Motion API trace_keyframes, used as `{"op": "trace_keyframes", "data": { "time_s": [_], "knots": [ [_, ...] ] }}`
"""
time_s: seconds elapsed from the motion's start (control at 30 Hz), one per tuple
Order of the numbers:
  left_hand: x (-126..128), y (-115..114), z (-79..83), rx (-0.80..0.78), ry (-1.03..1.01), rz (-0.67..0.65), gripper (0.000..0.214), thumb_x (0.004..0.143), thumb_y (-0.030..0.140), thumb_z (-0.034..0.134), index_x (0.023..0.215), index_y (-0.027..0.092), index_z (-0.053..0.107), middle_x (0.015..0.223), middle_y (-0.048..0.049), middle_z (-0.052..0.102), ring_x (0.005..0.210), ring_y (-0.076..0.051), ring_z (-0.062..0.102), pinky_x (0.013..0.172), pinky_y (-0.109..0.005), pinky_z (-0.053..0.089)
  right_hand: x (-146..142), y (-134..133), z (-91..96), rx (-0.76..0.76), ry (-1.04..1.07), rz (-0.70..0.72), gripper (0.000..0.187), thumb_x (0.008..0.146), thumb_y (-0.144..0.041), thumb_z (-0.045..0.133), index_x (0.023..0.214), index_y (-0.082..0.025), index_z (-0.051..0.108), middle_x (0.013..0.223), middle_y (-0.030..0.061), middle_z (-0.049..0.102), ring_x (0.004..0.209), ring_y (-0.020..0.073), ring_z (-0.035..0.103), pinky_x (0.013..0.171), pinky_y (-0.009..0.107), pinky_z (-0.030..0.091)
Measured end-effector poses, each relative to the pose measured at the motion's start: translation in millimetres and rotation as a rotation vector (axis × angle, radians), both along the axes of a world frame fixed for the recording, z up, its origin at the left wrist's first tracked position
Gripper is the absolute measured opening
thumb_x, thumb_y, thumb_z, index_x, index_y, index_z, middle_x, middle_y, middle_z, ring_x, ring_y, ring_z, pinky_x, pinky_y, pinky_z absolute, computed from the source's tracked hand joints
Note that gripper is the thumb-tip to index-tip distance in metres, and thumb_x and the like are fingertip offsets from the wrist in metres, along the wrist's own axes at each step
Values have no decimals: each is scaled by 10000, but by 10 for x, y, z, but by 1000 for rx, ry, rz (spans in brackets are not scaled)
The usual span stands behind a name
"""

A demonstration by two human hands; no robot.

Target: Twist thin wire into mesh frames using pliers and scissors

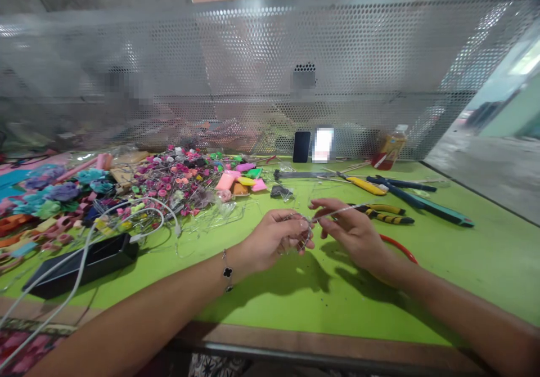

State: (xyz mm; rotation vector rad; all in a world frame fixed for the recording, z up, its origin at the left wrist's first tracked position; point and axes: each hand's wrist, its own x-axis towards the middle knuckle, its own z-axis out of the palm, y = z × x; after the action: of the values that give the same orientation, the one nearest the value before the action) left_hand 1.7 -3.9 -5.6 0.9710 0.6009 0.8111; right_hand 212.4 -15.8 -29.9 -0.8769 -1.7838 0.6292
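My left hand [278,233] pinches a small coil of silvery wire [304,241] between thumb and fingers, above the green tabletop. From the coil a straight pale strand [337,211] runs right and slightly upward. My right hand [350,233] has its thumb and fingers closed round that strand, close to the coil. Whether the strand is bare or fuzzy wire I cannot tell. Just behind my right hand lie black-and-yellow pliers [386,214]. A red curved piece [399,247] shows beside my right wrist, partly hidden by it.
Many small flowers on wire stems [169,180] are heaped at the back left. A black box [84,264] and white cable [84,253] lie nearer. Two phones [301,147] lean on the mesh panel [253,84]. A bottle [392,147], yellow-handled tool [365,185] and teal-handled tool [447,212] are right.
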Motion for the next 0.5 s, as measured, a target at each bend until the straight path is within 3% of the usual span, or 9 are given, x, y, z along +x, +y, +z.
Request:
{"op": "trace_keyframes", "data": {
  "time_s": [0.07, 0.13, 0.33, 0.5],
  "knots": [
    [1, -12, -23, -36, -4, -68, 420, 602, 430, 968, 728, 131, 702, 639, -17, 668, 577, -147, 666, 507, -242, 463, -21, 32, -31, 64, -11, 62, 249, 1001, -267, 658, 1242, -274, 719, 1155, 91, 759, 965, 212, 745, 754, 335, 636],
    [10, -30, -44, -51, -9, -110, 413, 601, 429, 972, 715, 127, 715, 633, -20, 675, 563, -143, 670, 519, -242, 472, -41, 40, -37, 177, -32, 90, 171, 991, -212, 658, 1127, -273, 742, 1054, 66, 768, 945, 208, 735, 800, 346, 614],
    [22, -51, -60, -33, -22, -120, 378, 600, 406, 977, 681, 130, 732, 619, -17, 672, 570, -147, 688, 560, -242, 472, -63, -4, 63, 353, -106, 26, 136, 904, -108, 641, 888, -239, 675, 765, 0, 694, 667, 161, 629, 622, 289, 513],
    [8, -34, -78, 2, -18, -62, 363, 617, 400, 971, 665, 129, 734, 607, -5, 651, 569, -130, 661, 627, -258, 499, -31, 33, 91, 315, -152, -147, 159, 851, -97, 626, 773, -235, 606, 679, -22, 627, 604, 151, 576, 580, 280, 467]
  ]
}}
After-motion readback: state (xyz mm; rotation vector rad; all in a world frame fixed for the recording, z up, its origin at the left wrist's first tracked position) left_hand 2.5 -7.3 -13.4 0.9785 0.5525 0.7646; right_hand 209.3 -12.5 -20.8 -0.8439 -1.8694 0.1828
